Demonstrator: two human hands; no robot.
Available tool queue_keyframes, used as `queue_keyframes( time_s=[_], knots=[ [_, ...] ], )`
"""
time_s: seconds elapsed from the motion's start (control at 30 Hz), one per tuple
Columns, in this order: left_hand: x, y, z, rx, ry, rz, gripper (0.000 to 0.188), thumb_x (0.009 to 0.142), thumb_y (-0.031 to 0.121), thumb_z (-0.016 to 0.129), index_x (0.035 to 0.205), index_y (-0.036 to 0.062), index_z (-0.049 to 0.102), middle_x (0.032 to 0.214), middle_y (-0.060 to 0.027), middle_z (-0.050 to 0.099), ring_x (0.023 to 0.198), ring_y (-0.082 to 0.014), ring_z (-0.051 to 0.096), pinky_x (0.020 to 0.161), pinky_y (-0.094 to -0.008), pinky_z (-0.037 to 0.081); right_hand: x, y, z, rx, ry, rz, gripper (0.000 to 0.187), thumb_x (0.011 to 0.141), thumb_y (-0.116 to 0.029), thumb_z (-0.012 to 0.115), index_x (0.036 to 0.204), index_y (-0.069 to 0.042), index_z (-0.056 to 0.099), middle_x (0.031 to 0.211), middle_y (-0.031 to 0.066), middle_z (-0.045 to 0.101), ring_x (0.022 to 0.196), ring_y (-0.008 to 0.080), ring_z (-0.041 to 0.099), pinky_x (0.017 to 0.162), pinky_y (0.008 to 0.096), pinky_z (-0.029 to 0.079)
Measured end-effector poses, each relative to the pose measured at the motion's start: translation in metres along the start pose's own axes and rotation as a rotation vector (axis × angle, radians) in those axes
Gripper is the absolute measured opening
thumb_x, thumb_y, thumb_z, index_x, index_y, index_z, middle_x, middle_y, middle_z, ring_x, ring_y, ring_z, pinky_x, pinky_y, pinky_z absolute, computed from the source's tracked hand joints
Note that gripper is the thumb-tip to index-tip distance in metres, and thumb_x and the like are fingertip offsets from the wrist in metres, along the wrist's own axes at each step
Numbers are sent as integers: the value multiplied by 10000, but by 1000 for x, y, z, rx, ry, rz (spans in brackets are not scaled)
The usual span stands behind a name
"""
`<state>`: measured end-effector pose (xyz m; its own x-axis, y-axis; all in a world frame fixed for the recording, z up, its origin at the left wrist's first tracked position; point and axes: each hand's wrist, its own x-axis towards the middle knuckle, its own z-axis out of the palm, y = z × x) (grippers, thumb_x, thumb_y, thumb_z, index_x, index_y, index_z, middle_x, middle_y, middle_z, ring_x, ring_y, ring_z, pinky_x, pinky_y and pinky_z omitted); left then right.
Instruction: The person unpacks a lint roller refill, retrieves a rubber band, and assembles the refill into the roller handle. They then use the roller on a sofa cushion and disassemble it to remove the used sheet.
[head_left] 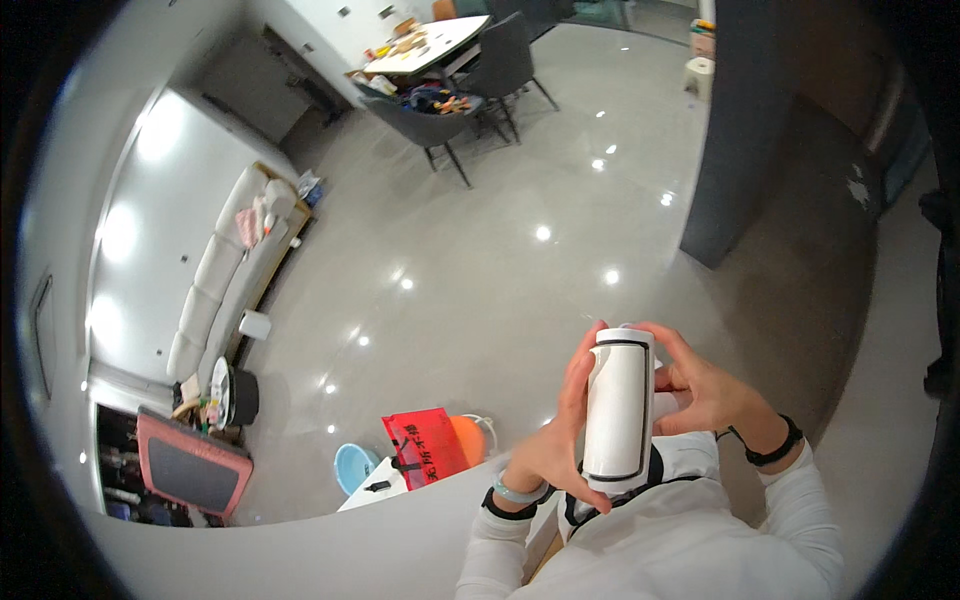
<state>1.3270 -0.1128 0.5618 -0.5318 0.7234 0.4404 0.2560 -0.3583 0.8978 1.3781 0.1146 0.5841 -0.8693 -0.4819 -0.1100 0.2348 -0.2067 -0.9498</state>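
Now holding a white cylinder (615, 415) in front of the white-clothed torso (690, 540), with fingers of the left hand (553, 450) stretched along its left side and those of the right hand (715, 392) bent at its upper right, well apart from a blue basin (351, 464)

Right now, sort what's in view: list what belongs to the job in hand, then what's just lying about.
Job in hand:
white cylindrical device with dark trim, held between both hands
left hand
right hand

Apparently just lying about:
flat red item with black markings
light-blue basin
white-topped table
pale sofa
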Motion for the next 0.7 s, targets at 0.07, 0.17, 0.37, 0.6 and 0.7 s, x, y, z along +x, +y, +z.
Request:
queue_keyframes(
  time_s=[0.07,0.17,0.37,0.6,0.7],
  knots=[
    [25,-22,-35,-25,107,11,1450,450,558,936,1564,258,57,1593,-267,-27,1478,-429,54,1139,-561,185,55,-5,-29,24,-43,-9,1041,775,22,751,1537,-128,59,1324,207,522,1158,247,592,955,416,508],
    [74,-53,-91,-45,255,72,1304,479,502,918,1511,254,160,1568,-277,57,1445,-429,167,1116,-550,252,137,-24,-80,-60,-130,33,1120,756,-52,806,1549,-127,18,1429,221,409,1228,264,536,1014,432,461],
    [145,-80,-201,36,500,53,1231,490,431,910,1476,262,192,1526,-278,124,1401,-433,242,1064,-543,337,288,-68,-148,-494,-282,-266,1426,596,-391,935,1556,-87,-74,1565,261,99,1428,367,251,1112,486,332],
    [180,-95,-327,327,621,35,1125,503,352,906,1422,249,266,1476,-245,168,1329,-396,319,997,-511,399,455,-80,-161,-482,-439,-464,1340,571,-355,924,1560,-66,66,1534,281,133,1403,441,248,1094,484,325],
    [172,-100,-382,307,661,48,1064,517,330,898,1395,242,303,1458,-223,187,1318,-384,331,971,-487,426,517,-73,-147,-452,-428,-504,1209,558,-312,890,1533,-76,214,1490,270,210,1356,422,312,1071,467,343]
  ],
)
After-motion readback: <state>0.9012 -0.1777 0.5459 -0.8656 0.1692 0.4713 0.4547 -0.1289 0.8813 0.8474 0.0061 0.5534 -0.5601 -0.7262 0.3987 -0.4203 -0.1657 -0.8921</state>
